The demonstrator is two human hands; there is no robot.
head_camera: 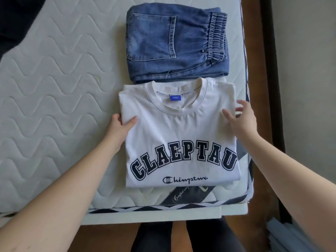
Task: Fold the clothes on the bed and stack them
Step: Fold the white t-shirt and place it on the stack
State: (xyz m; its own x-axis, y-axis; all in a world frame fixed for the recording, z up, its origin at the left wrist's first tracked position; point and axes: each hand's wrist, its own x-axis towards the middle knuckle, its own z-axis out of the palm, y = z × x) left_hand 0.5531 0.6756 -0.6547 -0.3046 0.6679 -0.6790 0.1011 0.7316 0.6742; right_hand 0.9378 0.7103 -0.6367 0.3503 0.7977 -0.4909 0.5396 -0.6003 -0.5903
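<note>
White cotton, smooth and nearly creaseless: the folded T-shirt (180, 135) lies as a neat rectangle on the near right part of the mattress (54, 88), collar away from the person, with a ribbed round neckline, a small blue label inside it, and arched navy block letters printed across the chest. The left hand (121, 126) grips the shirt's left edge, thumb on top and fingers tucked under the fold. The right hand (241, 119) is released, fingers spread and relaxed at the shirt's right edge, blurred, so whether it touches the cloth cannot be told. Just beyond the collar sit the folded jeans (174, 42), a thick square of faded blue denim with a stitched back pocket and a gathered elastic waistband on the right. The mattress is off-white, quilted in wavy lines
</note>
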